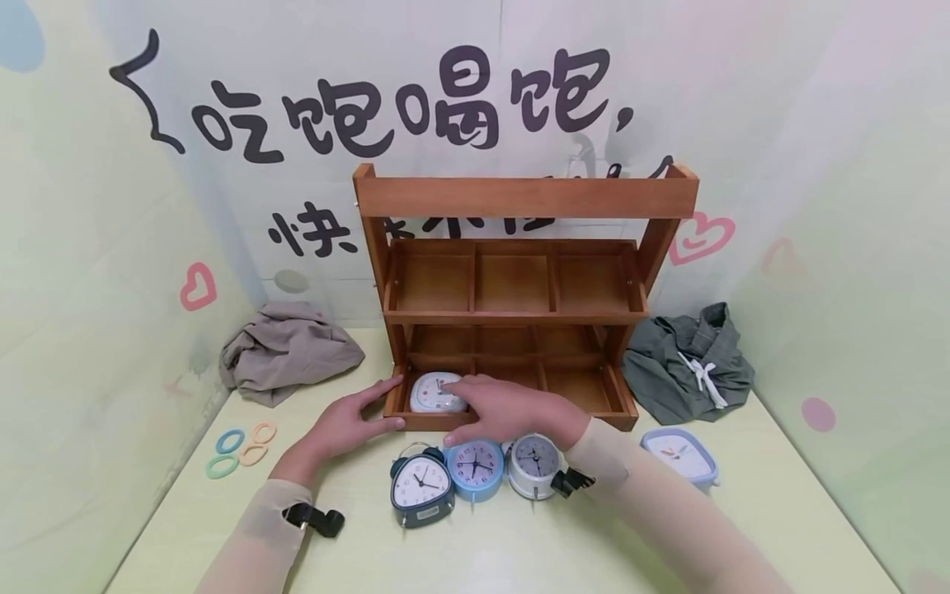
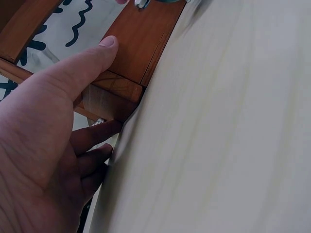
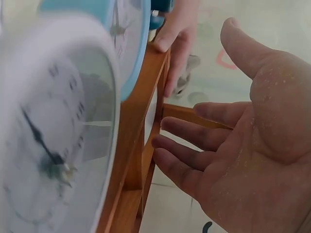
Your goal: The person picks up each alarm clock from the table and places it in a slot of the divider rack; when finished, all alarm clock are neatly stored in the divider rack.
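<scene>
A white rounded clock (image 1: 430,394) lies face up in the lower left compartment of a brown wooden shelf (image 1: 512,422). Over its right side reaches my right hand (image 1: 508,408), fingertips at the clock face. The right wrist view shows this hand (image 3: 252,131) with its fingers extended and thumb spread. At the shelf's lower left front corner, my left hand (image 1: 345,425) holds the wood. Its thumb (image 2: 97,56) lies against the front board while the other fingers are at the side. Just below the right hand stand a light blue round clock (image 1: 475,474) and a silver-white round clock (image 1: 534,462).
A dark teal twin-bell alarm clock (image 1: 421,488) stands left of the blue one. To the right lies a lavender square clock (image 1: 679,454). Several coloured rings (image 1: 223,467) and a taupe cloth (image 1: 289,351) are on the left, a dark green cloth (image 1: 683,371) on the right.
</scene>
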